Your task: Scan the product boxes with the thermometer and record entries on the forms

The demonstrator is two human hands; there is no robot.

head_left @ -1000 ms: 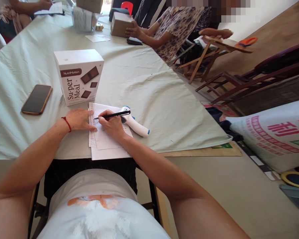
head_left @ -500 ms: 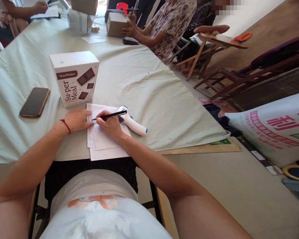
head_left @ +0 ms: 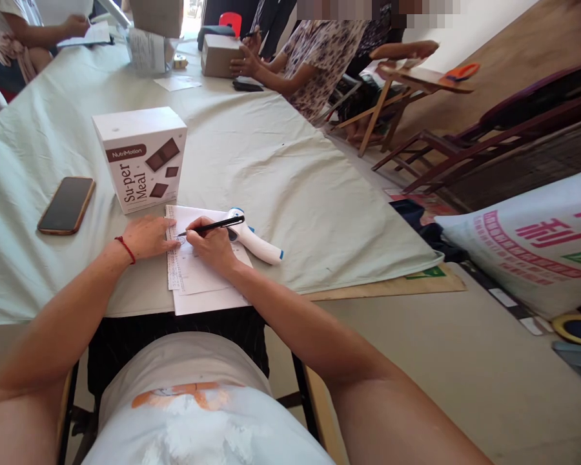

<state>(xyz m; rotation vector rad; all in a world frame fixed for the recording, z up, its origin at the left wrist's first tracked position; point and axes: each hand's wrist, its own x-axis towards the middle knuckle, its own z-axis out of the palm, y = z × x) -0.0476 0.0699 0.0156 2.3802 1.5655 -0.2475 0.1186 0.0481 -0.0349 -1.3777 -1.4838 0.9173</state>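
My right hand (head_left: 212, 245) grips a black pen (head_left: 220, 225), its tip down on a sheet of paper (head_left: 201, 274) that bears small marks along its left side. Spread flat, my left hand (head_left: 148, 236) rests at the left edge of the paper, fingertips touching it. A white infrared thermometer (head_left: 261, 247) with blue trim lies just right of my right hand, partly hidden behind it. Beyond my left hand stands a white "Su-per Meal" box (head_left: 142, 161) with brown print. A phone (head_left: 66, 205) with a dark screen lies left of the box.
A pale green cloth (head_left: 271, 174) covers the table. Across it, a person in a patterned shirt (head_left: 314, 58) holds a cardboard box (head_left: 221, 55). Another person's arm (head_left: 48, 31) shows at the far left. Chairs and a large white sack (head_left: 537, 239) stand on the right.
The whole view has shifted slightly, with the near table items a little lower and further left. The pen and both hands keep nearly the same place on the paper; a small dark drawing shows beside the tip.
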